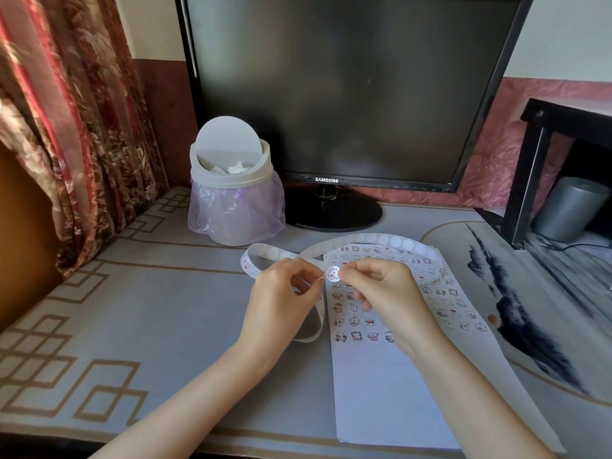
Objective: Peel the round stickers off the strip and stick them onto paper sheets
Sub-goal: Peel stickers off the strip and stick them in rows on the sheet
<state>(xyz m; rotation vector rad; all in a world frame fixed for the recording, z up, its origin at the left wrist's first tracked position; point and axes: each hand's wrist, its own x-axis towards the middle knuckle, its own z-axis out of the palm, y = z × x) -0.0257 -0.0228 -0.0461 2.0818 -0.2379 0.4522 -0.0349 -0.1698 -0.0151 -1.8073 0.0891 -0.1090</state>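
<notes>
Peeling sticker point(332, 272) mid-frame, pinched by right hand point(385, 294) fingers, strip point(381, 240) gripped in left hand point(281, 301); next, probably pressing onto paper sheet point(381, 392).

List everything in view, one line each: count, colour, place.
Patterned desk mat: one, grey-brown, covering the surface.
Long paper sticker strip: one, white, looped on the mat.
Round cartoon sticker: one, white, at the fingertips.
Paper sheet: white, count unclear, right of centre, stuck stickers covering its upper part.
Swing-lid mini bin: one, white, lilac liner, back left.
Flat monitor: one, black, back centre.
Floral curtain: one, red-brown, left.
Left hand: one, pinches the strip.
Right hand: one, pinches the sticker.
</notes>
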